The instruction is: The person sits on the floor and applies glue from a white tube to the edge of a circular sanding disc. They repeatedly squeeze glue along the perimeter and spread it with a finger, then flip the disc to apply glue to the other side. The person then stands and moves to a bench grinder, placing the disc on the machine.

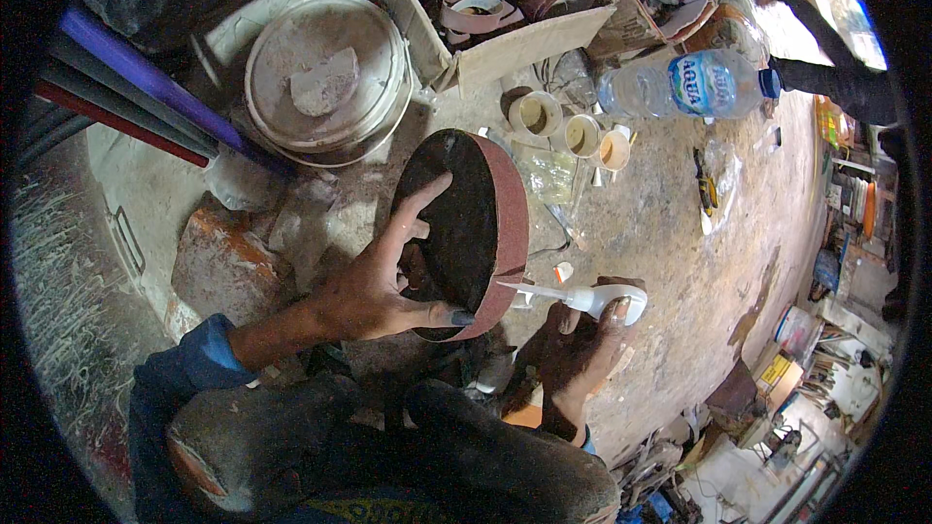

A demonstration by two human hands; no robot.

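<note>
My left hand (367, 283) grips a round black wheel (451, 233) upright above my lap, fingers spread over its dark face and thumb at the lower edge. A reddish-brown sandpaper band (511, 204) wraps the wheel's rim. In my right hand (582, 354) is a small white squeeze bottle (594, 301), pinched between thumb and fingers. Its thin nozzle points left and meets the sandpaper at what looks like a seam low on the rim. Whether any liquid comes out is too small to tell.
Ahead on the floor are a lidded bucket (325, 73), a cardboard box (534, 44) of sandpaper pieces, small cups (582, 136), a clear water bottle (689, 85) and pliers (703, 184). Purple, red and dark tubes (146, 78) stick in at left; a rough block (228, 257) lies below them.
</note>
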